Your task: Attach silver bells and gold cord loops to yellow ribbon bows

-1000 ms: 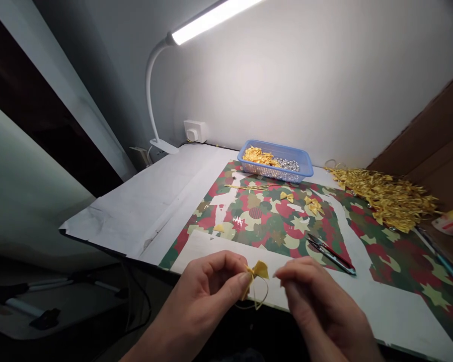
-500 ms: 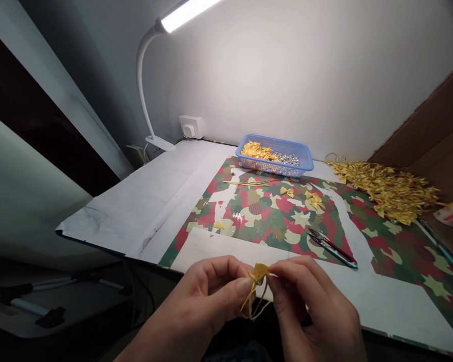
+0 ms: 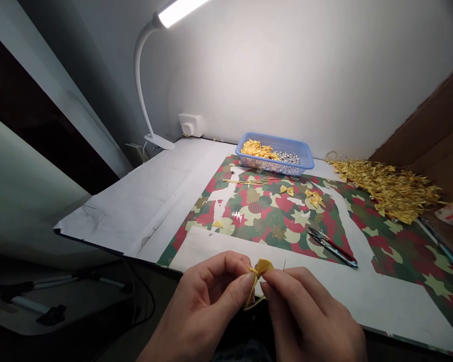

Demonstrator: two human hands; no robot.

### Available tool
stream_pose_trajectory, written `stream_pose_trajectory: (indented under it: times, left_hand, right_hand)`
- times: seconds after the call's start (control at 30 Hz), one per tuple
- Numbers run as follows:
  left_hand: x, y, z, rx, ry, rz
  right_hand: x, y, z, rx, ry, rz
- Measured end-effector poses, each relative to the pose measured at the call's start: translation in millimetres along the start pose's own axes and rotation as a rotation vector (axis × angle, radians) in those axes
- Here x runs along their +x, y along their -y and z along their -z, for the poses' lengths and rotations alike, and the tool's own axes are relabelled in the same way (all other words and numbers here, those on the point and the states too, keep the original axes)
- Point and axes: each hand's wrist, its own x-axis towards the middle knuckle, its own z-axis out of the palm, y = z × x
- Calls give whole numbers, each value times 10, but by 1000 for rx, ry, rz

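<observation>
Close to the table's front edge, a small yellow ribbon bow (image 3: 265,265) sits between my two hands. My left hand (image 3: 211,296) pinches its left side, where thin yellow cord (image 3: 250,297) loops and hangs below the fingers. From the right, my right hand (image 3: 309,306) grips the bow between thumb and forefinger. A thin, needle-like sliver (image 3: 284,264) sticks up above the right hand's fingers; what it belongs to is hidden. The bow's knot is partly covered by fingertips.
Red-handled thread snips (image 3: 334,247) lie on the patterned sheet (image 3: 272,234). Beyond are loose bows (image 3: 314,199), yellow cords (image 3: 249,181) and a blue basket (image 3: 305,157) of bows and silver beads. A heap of yellow bows (image 3: 392,191) lies right; a lamp (image 3: 139,70) stands left.
My right hand's fingertips have moved left, over more of the bow, which now tilts rightward. The hanging cord loop is less visible, and a thin sliver now shows above the right hand.
</observation>
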Motion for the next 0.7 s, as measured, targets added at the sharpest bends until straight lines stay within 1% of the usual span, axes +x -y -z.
stream_pose_trajectory:
  times: [0.13,0.2,0.27,0.37,0.47,0.57,0.63,0.7]
  left_hand:
    - [-30,-9,-6,41,9,-95]
    - [-36,-18,-7,75,27,-113]
    - [-35,-21,-9,98,48,-104]
    - [-20,-13,-6,108,44,-73]
    - [-1,-9,11,106,34,-46]
    - [8,-29,41,83,69,5]
    - [12,-48,57,29,94,63]
    - [17,-55,66,-58,117,107]
  right_hand:
    - [-30,-52,-48,-9,-8,55]
    - [-36,-73,-62,-21,-27,82]
    - [-22,-91,-68,-12,-11,116]
    - [22,-128,-72,-29,57,200]
    - [64,-201,-60,-148,73,346]
    - [109,-311,4,-265,43,447]
    - [142,-362,76,-316,-3,424]
    - [158,-352,149,-282,-12,356]
